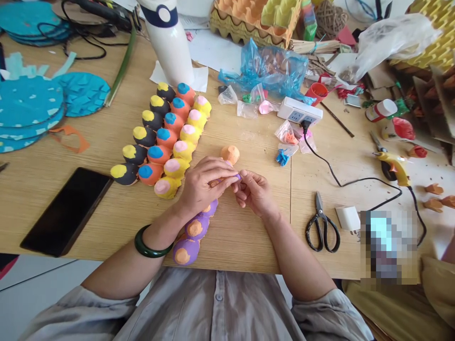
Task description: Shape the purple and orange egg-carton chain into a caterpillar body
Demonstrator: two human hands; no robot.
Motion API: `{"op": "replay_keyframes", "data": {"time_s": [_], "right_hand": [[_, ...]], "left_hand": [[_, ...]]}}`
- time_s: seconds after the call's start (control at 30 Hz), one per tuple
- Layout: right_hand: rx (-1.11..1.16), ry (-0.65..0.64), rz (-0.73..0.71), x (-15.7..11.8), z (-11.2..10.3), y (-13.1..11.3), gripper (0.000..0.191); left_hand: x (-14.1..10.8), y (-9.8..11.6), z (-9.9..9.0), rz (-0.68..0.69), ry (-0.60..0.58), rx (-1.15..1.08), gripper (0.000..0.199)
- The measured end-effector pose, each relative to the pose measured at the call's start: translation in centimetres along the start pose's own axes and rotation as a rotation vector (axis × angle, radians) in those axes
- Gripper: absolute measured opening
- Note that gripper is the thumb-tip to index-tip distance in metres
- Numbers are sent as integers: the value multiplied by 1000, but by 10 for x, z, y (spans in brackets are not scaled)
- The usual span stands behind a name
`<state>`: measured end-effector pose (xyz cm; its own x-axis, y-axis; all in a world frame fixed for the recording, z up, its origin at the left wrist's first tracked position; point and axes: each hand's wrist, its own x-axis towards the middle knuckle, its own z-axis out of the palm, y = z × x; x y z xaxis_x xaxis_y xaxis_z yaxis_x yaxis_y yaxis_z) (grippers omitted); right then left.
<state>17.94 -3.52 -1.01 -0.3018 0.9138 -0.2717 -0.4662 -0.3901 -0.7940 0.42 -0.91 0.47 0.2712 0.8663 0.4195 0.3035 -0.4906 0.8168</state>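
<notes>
My left hand [205,183] reaches over a strip of egg-carton cups [196,227], its fingers closed at the tips on a bit of purple clay [237,177]. Pinched together, the thumb and forefinger of my right hand [255,193] meet the same clay from the other side. The nearer cups are purple with orange centres. Beyond my fingers, the strip's far cup [230,154] is pale orange. My left hand hides the cups in the middle. To the left lie finished-looking rows of black-and-yellow cups [145,136], orange-and-blue cups [164,137] and yellow-and-pink cups [183,150].
A dark phone or tablet [67,210] lies left, behind it a white tumbler [170,47]. Scissors [322,225], a charger [347,219] and a glue gun [394,166] lie right. A power strip [299,112] trails a black cord. Another person's clothing [386,308] shows at lower right.
</notes>
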Motion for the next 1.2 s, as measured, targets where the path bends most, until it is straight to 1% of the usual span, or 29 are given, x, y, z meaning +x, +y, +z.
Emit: {"op": "replay_keyframes", "data": {"time_s": [0.1, 0.23, 0.27, 0.33, 0.4, 0.47, 0.63, 0.7, 0.8, 0.87, 0.97, 1.1, 1.2], "right_hand": [[-24, -21, -19, -1, 1, -1, 53], [-7, -27, -29, -2, 1, -3, 51], [-4, -21, -24, -2, 1, -3, 52], [-5, -11, -19, -2, 1, -3, 54], [-10, -11, -20, -2, 1, -2, 54], [-13, -16, -26, -2, 1, -1, 53], [18, -25, -72, -1, 0, 1, 46], [33, -44, -68, -1, 0, 0, 43], [35, -64, -55, -1, -1, -1, 46], [28, -66, -53, -1, -1, -1, 48], [19, -74, -38, -1, -1, 0, 50], [1, -73, -39, -1, 0, 0, 50], [12, -72, -43, 0, -1, 0, 46]], "left_hand": [[-2, 1, -1, 43, 14, 44, 16], [-2, 1, -3, 90, -14, 81, 14], [-2, -1, -3, 121, -3, 78, 13], [-1, -6, -2, 226, 40, 52, 14], [-1, -11, 0, 324, 64, 24, 10], [0, -15, 1, 363, 70, 27, 7], [-2, -11, 1, 322, 92, 55, 9], [-3, -10, 2, 308, 105, 51, 7], [-4, -11, 3, 262, 100, 24, 15], [-3, -13, 2, 276, 84, 16, 15], [-2, -14, 1, 304, 65, 15, 8], [-2, -10, -2, 248, 77, 19, 7], [-3, -7, -3, 181, 54, -1, 9]]}}
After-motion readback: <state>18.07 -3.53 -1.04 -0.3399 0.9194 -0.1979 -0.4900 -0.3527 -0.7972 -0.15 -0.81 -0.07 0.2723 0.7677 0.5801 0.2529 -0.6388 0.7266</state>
